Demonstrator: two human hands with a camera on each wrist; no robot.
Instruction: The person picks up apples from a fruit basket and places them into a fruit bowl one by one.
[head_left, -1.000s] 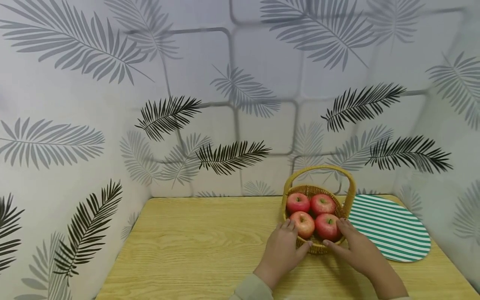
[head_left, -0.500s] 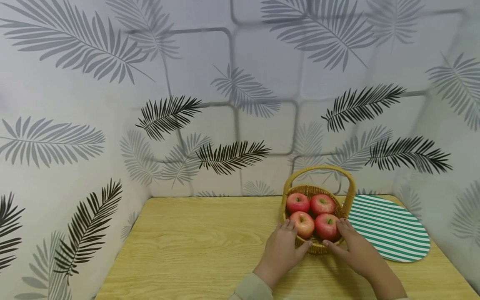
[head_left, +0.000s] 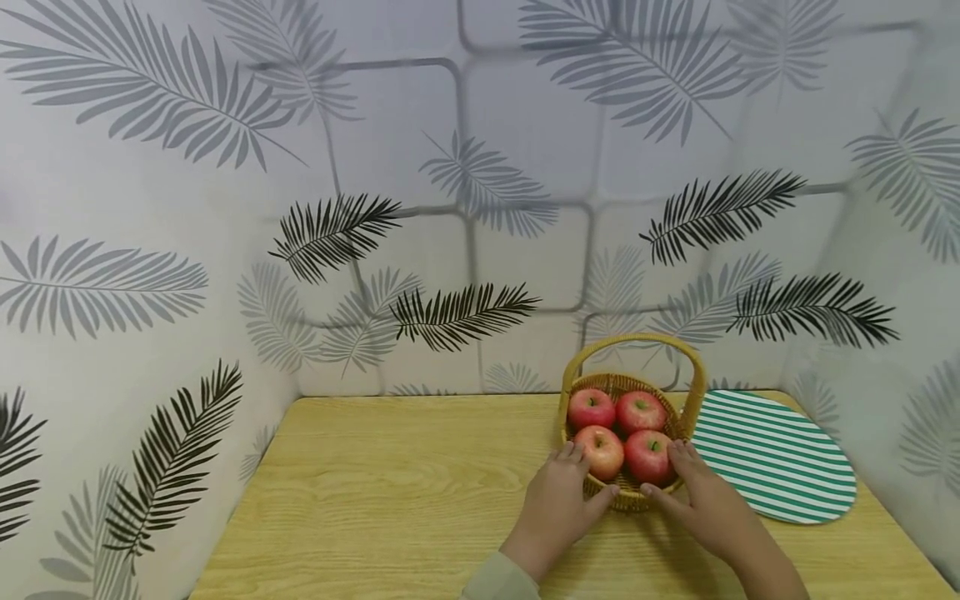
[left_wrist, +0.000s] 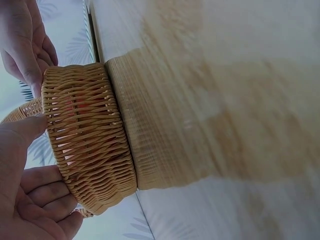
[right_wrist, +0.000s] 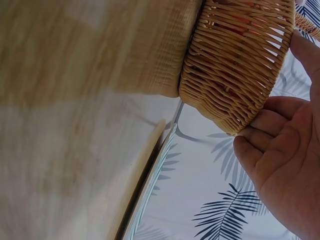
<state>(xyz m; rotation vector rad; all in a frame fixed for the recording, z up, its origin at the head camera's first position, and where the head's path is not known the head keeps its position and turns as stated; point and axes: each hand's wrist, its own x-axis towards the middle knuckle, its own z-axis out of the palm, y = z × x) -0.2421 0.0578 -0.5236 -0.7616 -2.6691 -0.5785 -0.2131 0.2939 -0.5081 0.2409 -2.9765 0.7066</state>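
A round, golden-brown wicker basket (head_left: 632,502) with a tall arched handle (head_left: 637,338) sits on the yellowish wood-grain table (head_left: 375,483), and I can see the person has it cupped between two bare hands. The left hand (head_left: 555,504) holds the basket's left side, fingers bent against the weave and thumb at the front rim; the right hand (head_left: 708,500) holds its right side the same way, the two thumbs nearly meeting. Inside the basket lie four round, red-and-pink apples (head_left: 600,452), two in front and two behind. Just right of the basket lies a rounded, green-and-white striped mat (head_left: 772,458).

To my eye, the thing to do well here is an even hold: both palms pressing equally, the basket level so the loose apples don't roll. I'd keep the fingertips on the wicker rather than the fruit, and leave that handle alone.
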